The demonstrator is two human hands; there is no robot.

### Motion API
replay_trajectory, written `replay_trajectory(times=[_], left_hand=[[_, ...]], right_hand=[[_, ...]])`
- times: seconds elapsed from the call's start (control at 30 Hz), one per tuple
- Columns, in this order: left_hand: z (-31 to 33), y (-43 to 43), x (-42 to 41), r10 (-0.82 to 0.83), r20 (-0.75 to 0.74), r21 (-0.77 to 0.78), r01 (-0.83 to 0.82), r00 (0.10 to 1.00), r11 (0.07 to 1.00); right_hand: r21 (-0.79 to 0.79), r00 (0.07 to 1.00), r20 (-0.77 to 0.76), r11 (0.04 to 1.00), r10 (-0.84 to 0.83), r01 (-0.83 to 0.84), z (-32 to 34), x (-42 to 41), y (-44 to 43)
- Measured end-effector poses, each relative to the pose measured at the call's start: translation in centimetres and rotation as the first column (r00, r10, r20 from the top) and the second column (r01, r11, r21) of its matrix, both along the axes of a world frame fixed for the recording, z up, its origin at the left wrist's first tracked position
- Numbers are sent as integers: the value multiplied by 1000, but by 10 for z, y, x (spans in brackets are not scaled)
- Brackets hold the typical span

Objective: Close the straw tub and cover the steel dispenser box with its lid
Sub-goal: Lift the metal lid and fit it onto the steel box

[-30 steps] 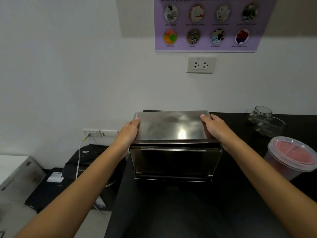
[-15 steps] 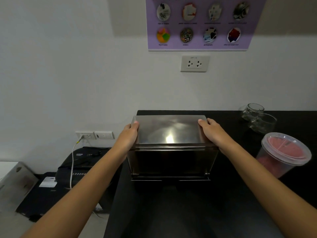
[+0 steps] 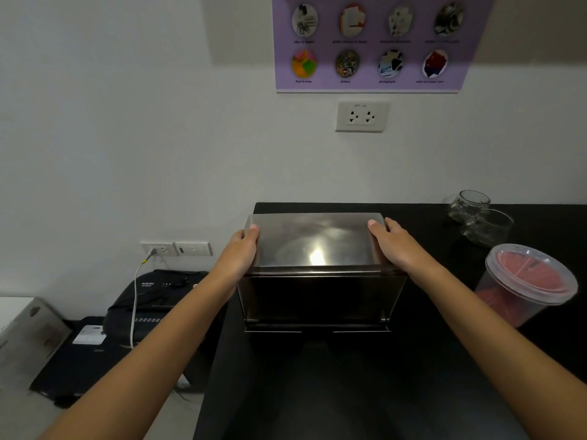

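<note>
The steel dispenser box [image 3: 320, 300] stands at the back left of a black counter [image 3: 349, 392]. Its shiny steel lid [image 3: 314, 241] lies flat on top of the box. My left hand [image 3: 238, 255] grips the lid's left edge, thumb on top. My right hand [image 3: 395, 244] grips the right edge the same way. To the right stands the straw tub [image 3: 524, 284], a clear plastic tub with pink straws inside and its clear lid [image 3: 530, 271] on top.
Two empty glass jars [image 3: 476, 217] sit at the back right of the counter. Left of the counter, lower down, a black paper shredder [image 3: 149, 300] is plugged into a wall socket [image 3: 158, 249]. The white wall carries another socket [image 3: 361, 116] and a purple poster [image 3: 371, 42].
The lid has come down onto the box's top, with both hands still at its ends. The view has shifted slightly.
</note>
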State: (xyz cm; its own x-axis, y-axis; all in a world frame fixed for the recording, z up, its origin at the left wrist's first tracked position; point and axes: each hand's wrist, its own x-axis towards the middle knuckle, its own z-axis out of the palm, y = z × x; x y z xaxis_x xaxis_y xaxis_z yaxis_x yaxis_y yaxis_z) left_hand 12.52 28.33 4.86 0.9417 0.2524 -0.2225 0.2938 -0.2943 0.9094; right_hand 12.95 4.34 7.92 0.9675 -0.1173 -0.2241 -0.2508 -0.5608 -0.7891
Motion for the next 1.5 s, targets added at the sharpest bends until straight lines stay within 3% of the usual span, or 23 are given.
replay_trajectory(times=[0.23, 0.37, 0.6, 0.83, 1.5], left_hand=[[2, -4, -1, 1, -1, 82, -1, 1000, 997], [6, -3, -5, 7, -1, 18, -7, 1000, 1000], [-9, 18, -35, -80, 112, -184, 100, 991, 978], [-21, 24, -49, -129, 209, -175, 167, 969, 970], [-28, 36, -40, -140, 161, -246, 177, 977, 953]], right_hand=[[6, 1000, 8, 1000, 12, -12, -3, 0, -1], [38, 1000, 19, 999, 24, -25, -4, -2, -6], [315, 1000, 14, 949, 11, -15, -16, -30, -30], [499, 999, 32, 867, -19, 1, -21, -49, -38], [512, 994, 70, 858, -79, 32, -32, -46, -38]])
